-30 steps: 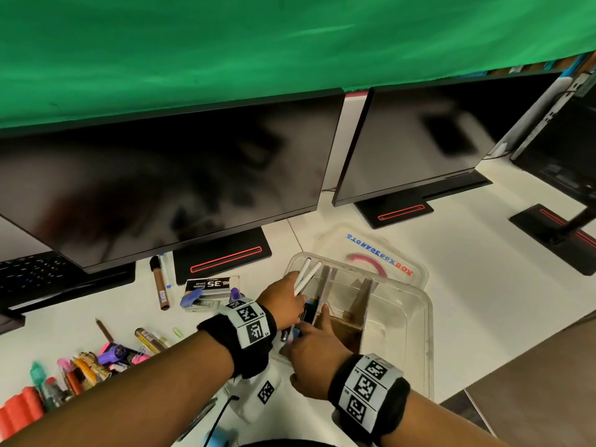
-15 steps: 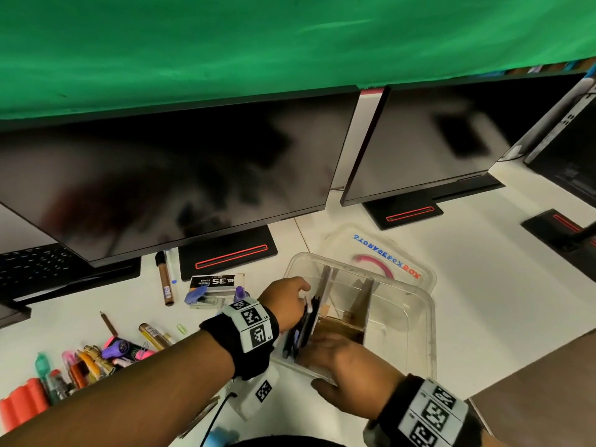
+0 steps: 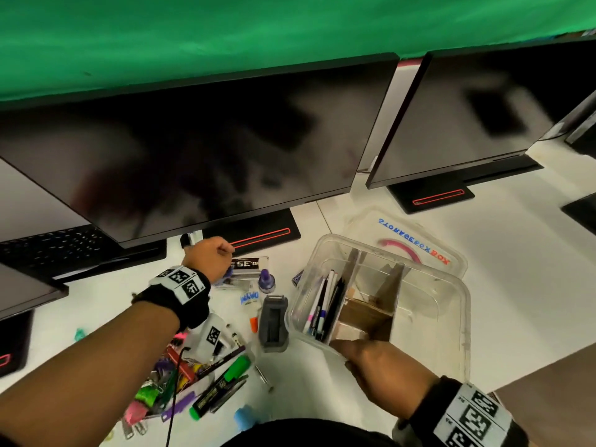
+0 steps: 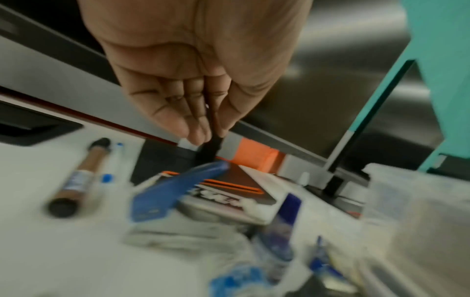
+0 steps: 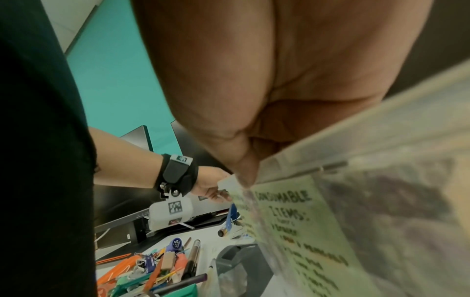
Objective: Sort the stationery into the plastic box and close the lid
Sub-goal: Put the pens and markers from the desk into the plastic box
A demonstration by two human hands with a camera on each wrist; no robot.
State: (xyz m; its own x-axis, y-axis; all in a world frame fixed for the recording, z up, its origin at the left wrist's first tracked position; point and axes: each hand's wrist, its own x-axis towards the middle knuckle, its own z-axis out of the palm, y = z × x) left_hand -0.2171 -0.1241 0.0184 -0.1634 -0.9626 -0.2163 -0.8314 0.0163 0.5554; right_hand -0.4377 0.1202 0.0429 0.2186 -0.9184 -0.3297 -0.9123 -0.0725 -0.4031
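Observation:
The clear plastic box (image 3: 451, 317) stands open on the white desk, split by cardboard dividers. Several pens (image 3: 322, 304) lean in its left compartment. Its lid (image 3: 412, 240), printed "STORAGE BOX", lies flat behind it. My right hand (image 3: 367, 351) grips the box's near wall, thumb on the outside in the right wrist view (image 5: 244, 160), where a "CONSUMABLE ITEMS" label (image 5: 287, 211) shows. My left hand (image 3: 211, 256) hovers left of the box over a staple box (image 3: 246, 264) and a blue tool (image 4: 175, 191), fingers (image 4: 193, 112) straight and pointing down, holding nothing clear. A brown marker (image 4: 76, 180) lies beside it.
A purple-capped bottle (image 3: 267, 280) and a grey punch (image 3: 274, 321) stand between the staple box and the plastic box. A heap of markers, clips and a green highlighter (image 3: 225, 379) lies at the lower left. Monitors (image 3: 193, 150) overhang the desk's back; a keyboard (image 3: 48, 250) sits far left.
My left hand let go of the pens, which now lean in the box's left compartment, and moved left to the staple box. My right hand dropped to the box's near wall.

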